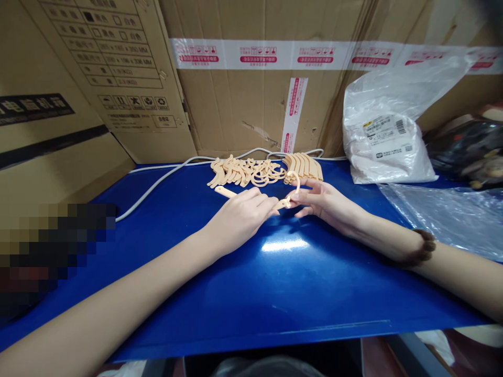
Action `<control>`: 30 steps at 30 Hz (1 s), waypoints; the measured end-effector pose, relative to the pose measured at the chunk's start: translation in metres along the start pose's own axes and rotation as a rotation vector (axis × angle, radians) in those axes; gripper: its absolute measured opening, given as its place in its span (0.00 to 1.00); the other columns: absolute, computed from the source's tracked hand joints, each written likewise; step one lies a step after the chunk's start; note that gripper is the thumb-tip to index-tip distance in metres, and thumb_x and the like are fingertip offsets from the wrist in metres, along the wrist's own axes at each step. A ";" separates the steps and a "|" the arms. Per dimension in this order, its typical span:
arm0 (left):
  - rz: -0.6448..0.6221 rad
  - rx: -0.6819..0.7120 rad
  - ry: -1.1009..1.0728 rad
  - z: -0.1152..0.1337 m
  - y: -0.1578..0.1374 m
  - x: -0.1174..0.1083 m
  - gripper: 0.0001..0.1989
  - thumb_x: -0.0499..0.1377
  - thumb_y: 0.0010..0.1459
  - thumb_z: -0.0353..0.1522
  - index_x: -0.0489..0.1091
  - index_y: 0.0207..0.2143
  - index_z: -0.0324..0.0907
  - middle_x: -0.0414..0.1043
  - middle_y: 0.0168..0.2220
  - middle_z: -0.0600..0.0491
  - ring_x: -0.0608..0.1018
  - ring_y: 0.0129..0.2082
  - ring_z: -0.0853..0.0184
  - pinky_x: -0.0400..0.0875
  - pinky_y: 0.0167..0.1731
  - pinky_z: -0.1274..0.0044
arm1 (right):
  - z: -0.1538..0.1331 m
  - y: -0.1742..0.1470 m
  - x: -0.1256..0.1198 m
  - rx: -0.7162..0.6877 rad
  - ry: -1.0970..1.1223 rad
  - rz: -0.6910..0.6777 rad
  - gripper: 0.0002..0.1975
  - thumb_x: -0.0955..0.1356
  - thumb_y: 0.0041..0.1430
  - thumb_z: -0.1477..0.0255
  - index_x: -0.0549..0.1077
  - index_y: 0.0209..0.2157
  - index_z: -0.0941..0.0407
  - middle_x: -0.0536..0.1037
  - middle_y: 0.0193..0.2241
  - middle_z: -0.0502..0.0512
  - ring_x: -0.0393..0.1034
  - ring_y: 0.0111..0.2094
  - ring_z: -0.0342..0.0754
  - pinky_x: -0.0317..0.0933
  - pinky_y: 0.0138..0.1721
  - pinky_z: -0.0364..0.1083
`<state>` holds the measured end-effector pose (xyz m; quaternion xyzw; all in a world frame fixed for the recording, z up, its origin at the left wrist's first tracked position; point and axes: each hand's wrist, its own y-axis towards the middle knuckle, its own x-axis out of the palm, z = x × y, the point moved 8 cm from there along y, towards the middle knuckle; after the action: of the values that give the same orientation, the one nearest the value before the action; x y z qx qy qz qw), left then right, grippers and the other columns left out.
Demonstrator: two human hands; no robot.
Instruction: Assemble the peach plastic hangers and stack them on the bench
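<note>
The left hand is curled tight around a pale, creamy tan strip, gripping it just above the blue table, in the middle and near the back. The strip is thin, smooth and flat, and a bit shiny. One end sticks out past the left side of the hand, and it is rounded with a tiny dark hole in it. The middle is hidden under the fingers. On the other side of the hand a short bit with a small hole pokes out, the same pale color. The right hand pinches a little hook between its thumb and fingers, with the other fingers spread out loosely. The hook is the same creamy color, and its top bends over like a cane. Its bottom touches the short bit, but I cannot tell if the two are joined. Behind the hands lies a messy pile of curved pieces, with round, loopy ones on its right side. Just beside it, curved strips sit in a neat row, all bending the same way. A white cord runs behind the piles, and a white plastic bag stands to the right.
</note>
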<state>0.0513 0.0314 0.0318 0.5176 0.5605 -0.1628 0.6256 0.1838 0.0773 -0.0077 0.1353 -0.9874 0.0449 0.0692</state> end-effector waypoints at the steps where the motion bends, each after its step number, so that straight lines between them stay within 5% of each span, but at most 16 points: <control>1: -0.004 0.002 0.009 0.000 0.000 0.000 0.18 0.44 0.70 0.34 0.71 0.42 0.34 0.75 0.36 0.48 0.71 0.35 0.63 0.66 0.37 0.73 | -0.001 0.000 0.000 -0.007 -0.009 0.006 0.13 0.72 0.53 0.78 0.66 0.39 0.55 0.79 0.31 0.52 0.76 0.33 0.45 0.71 0.29 0.41; 21: -0.084 -0.026 0.041 -0.001 0.002 0.011 0.17 0.45 0.69 0.34 0.71 0.38 0.36 0.75 0.34 0.49 0.72 0.34 0.62 0.64 0.35 0.72 | -0.020 -0.005 0.006 -0.168 -0.229 0.020 0.25 0.72 0.48 0.74 0.63 0.48 0.54 0.77 0.28 0.48 0.74 0.31 0.46 0.71 0.29 0.44; 30: -0.188 -0.228 -0.204 -0.008 0.000 0.012 0.14 0.46 0.68 0.34 0.69 0.45 0.39 0.76 0.40 0.49 0.76 0.38 0.63 0.68 0.37 0.71 | -0.019 -0.004 0.012 -0.211 -0.282 -0.081 0.28 0.72 0.52 0.72 0.59 0.52 0.52 0.76 0.30 0.48 0.74 0.33 0.46 0.71 0.33 0.46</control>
<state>0.0511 0.0428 0.0224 0.3696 0.5549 -0.2075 0.7158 0.1764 0.0720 0.0130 0.1721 -0.9802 -0.0813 -0.0544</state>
